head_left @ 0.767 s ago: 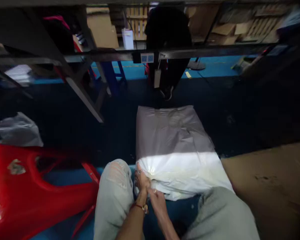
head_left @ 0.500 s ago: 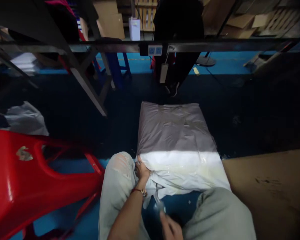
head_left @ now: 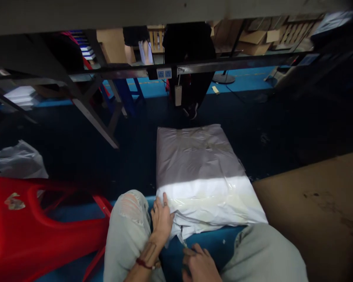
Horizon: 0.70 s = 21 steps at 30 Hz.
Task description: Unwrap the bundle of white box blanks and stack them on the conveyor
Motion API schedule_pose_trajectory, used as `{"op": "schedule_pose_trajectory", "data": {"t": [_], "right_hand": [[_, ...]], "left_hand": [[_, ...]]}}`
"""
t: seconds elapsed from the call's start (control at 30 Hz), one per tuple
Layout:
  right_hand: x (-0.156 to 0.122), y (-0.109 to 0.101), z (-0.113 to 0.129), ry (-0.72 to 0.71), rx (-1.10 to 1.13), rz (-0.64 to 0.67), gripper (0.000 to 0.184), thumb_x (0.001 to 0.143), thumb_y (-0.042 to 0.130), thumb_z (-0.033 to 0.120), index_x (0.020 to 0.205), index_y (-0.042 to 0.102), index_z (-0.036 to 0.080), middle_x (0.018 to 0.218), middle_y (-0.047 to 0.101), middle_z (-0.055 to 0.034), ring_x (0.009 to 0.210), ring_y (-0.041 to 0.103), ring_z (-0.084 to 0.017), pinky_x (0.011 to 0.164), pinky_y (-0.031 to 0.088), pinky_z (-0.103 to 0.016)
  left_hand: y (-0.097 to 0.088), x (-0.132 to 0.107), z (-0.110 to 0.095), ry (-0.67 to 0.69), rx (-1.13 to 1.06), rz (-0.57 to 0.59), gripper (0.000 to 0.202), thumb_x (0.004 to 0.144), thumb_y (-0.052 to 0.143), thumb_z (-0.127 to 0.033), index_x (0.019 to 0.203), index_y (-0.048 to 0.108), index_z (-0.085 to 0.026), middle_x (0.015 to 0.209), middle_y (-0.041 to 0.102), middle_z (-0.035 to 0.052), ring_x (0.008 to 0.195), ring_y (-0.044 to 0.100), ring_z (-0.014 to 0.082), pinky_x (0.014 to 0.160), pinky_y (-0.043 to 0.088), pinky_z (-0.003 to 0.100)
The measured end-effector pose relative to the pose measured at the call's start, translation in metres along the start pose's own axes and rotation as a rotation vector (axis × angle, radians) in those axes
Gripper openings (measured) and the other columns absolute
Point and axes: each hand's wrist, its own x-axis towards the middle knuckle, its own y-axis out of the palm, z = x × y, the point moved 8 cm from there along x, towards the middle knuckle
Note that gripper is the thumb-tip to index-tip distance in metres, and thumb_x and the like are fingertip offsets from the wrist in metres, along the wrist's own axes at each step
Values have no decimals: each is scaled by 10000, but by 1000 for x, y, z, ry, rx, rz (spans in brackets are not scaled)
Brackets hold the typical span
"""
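A large white plastic-wrapped package [head_left: 202, 172] lies on the floor before my knees, with clear tape across its near part. My left hand [head_left: 161, 219] rests against its near left corner, fingers stretched out and somewhat apart. Beside that hand, the wrapping at the near edge is loose and crumpled, and a torn strip [head_left: 181, 237] hangs down from it. Just below the strip is my right hand [head_left: 200, 263], its fingers curled. What it holds, if anything, is hidden behind the fingers.
A red plastic stool [head_left: 14, 231] stands at my left, with a clear plastic bag [head_left: 22, 160] behind it. Brown cardboard [head_left: 317, 203] lies close on the right. Ahead, a table frame [head_left: 94, 121] and bar with sockets [head_left: 164, 73] cross the view; a person's dark-clothed legs [head_left: 191, 90] stand beyond.
My left hand has loosened from gripping the corner to lying with fingers extended. The right hand has risen towards the strip; the shiny blurred object at its fingertips no longer shows. The view has shifted.
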Motion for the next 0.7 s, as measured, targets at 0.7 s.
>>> {"op": "schedule_pose_trajectory", "data": {"t": [0.7], "right_hand": [[46,-97,-108,563,364,-606,407,891,645,257,1270,541,153,1345,545,-111,1255,504,-274,1049,409,-507]], "left_hand": [[-5,21,-74,644,200,75,781,855,690,-422,1485,311,-159,1573,245,197,1452,217,374,1143,249,577]]}}
